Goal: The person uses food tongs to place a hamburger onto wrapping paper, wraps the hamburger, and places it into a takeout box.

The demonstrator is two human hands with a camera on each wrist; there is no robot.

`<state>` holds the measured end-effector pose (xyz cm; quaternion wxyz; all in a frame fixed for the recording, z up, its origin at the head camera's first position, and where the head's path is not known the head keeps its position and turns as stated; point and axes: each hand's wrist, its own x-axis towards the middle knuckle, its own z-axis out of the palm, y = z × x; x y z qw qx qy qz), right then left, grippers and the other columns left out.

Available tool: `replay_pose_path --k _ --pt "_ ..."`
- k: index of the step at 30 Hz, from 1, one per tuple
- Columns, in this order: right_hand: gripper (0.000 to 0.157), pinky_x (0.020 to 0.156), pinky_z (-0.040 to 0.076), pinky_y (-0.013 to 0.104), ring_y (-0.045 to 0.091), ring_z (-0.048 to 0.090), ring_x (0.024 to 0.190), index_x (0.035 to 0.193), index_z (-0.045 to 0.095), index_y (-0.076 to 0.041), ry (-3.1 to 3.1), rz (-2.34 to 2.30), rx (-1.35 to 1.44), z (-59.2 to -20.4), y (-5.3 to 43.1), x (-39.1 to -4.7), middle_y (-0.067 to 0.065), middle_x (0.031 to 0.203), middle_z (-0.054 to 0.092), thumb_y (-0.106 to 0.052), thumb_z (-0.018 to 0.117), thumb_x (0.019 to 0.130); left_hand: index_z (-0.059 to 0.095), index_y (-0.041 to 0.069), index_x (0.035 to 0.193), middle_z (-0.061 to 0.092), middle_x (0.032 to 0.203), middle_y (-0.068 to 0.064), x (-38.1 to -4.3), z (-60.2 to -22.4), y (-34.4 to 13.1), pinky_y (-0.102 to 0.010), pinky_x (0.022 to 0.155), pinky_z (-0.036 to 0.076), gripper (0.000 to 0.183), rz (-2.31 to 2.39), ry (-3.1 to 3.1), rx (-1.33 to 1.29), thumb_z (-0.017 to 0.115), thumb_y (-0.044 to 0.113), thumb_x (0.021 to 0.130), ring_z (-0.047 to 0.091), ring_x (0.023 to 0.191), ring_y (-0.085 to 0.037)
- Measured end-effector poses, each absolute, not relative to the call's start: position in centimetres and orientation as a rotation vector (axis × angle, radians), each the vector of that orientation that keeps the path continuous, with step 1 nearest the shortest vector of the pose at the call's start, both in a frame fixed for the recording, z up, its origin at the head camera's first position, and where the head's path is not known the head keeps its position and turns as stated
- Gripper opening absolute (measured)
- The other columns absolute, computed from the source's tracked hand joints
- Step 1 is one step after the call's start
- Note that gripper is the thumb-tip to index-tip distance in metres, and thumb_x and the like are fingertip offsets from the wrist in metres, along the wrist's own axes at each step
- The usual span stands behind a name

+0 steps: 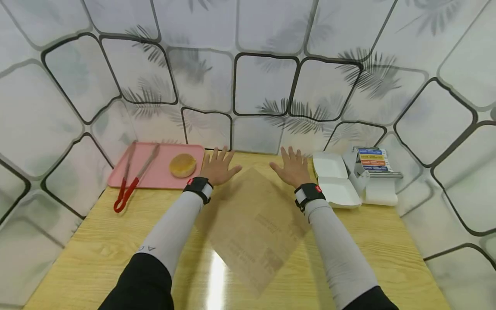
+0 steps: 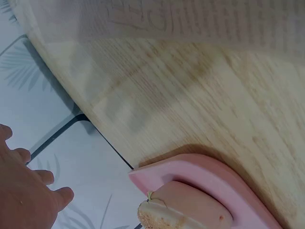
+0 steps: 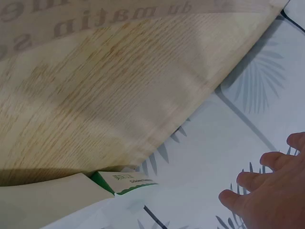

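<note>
My left hand (image 1: 218, 168) is held out with fingers spread, overlapping the right end of the pink tray in the head view; nothing is in it. Opposite it, my right hand (image 1: 293, 168) has its fingers spread too and holds nothing, just left of the white clamshell box. Between and below both hands, a brown sheet of printed wrapping paper (image 1: 252, 232) lies cornerwise on the table. A round bun (image 1: 182, 165) sits on the pink tray (image 1: 166, 183), close to my left hand. Both wrist views show the hands raised with loosely extended fingers.
Red-handled tongs (image 1: 133, 183) lean across the tray's left side, handles past its front edge. The white box (image 1: 336, 191) stands open at right, beside a dispenser (image 1: 373, 165) with a white roll. Patterned curtain (image 1: 263, 84) encloses the wooden table (image 1: 155, 219).
</note>
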<state>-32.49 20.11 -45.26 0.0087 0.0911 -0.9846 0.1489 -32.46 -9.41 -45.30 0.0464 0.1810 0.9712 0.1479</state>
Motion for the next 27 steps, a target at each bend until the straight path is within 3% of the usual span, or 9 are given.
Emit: replay_pose_path --k 5,10,17,27 --pt "0.087 0.117 0.007 0.069 0.05 0.003 0.151 0.164 0.012 -0.011 -3.082 0.457 0.32 -44.8 20.6 -31.5 0.023 0.167 0.009 -0.066 0.037 0.102 0.013 0.018 0.165 0.006 0.169 -0.015 -32.0 -45.5 -9.1 -0.065 0.119 0.003 0.077 0.454 2.966 0.607 0.033 0.062 0.105 -0.001 0.153 -0.044" --pt "0.089 0.117 0.009 0.068 0.048 0.006 0.151 0.164 0.012 -0.011 -3.018 0.368 0.393 -42.8 20.7 -30.5 0.022 0.167 0.011 -0.069 0.035 0.101 0.015 0.016 0.164 0.009 0.169 -0.015 -30.9 -43.5 -9.7 -0.064 0.12 0.003 0.078 0.454 3.008 0.709 0.035 0.061 0.105 0.001 0.153 -0.043" --pt "0.088 0.12 0.004 0.062 0.043 0.002 0.153 0.164 0.009 -0.011 -3.013 0.465 0.513 -40.1 20.6 -25.4 0.02 0.168 0.006 -0.063 0.043 0.102 0.02 0.005 0.162 0.013 0.167 -0.02 -26.6 -41.6 -11.5 -0.058 0.121 0.014 0.079 0.578 3.007 0.866 0.047 0.053 0.105 0.014 0.151 -0.045" --pt "0.081 0.115 0.027 0.062 0.047 0.024 0.148 0.159 0.029 -0.004 -2.918 0.46 0.738 -43.1 21.2 -18.1 0.025 0.162 0.026 -0.053 0.057 0.101 0.039 0.001 0.154 0.032 0.159 -0.023 -19.3 -45.6 -13.7 -0.056 0.114 0.033 0.074 0.541 3.03 0.984 0.057 0.05 0.102 0.035 0.143 -0.043"
